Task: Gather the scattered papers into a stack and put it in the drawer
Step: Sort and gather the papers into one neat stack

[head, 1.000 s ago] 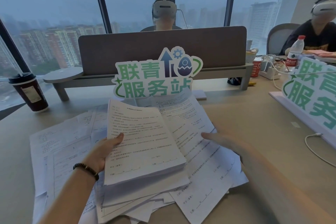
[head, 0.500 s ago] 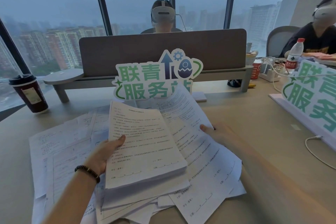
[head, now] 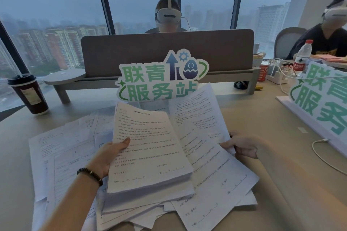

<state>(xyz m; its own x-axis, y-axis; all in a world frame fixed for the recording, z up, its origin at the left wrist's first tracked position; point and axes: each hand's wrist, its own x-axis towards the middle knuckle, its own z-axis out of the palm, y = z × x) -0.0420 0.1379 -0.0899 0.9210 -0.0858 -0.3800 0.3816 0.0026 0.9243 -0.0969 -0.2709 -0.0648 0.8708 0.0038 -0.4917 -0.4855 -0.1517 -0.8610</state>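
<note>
A: Head view, item one?
B: Stack (head: 148, 148), long axis running away from the person, left hand (head: 109, 155) gripping its left edge.
A: Item two?
B: Loose sheets (head: 202, 124), right of stack, pinched by right hand (head: 242, 146); nearer hand. Drawer unseen.

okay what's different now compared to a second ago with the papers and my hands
The right hand, which lay open on the loose sheets a second ago, has taken hold of the sheets' right edge and lifted them, so their far end now stands up in front of the sign. The left hand still grips the stack at its left edge. The scattered papers at left and the cup have stayed put.
</note>
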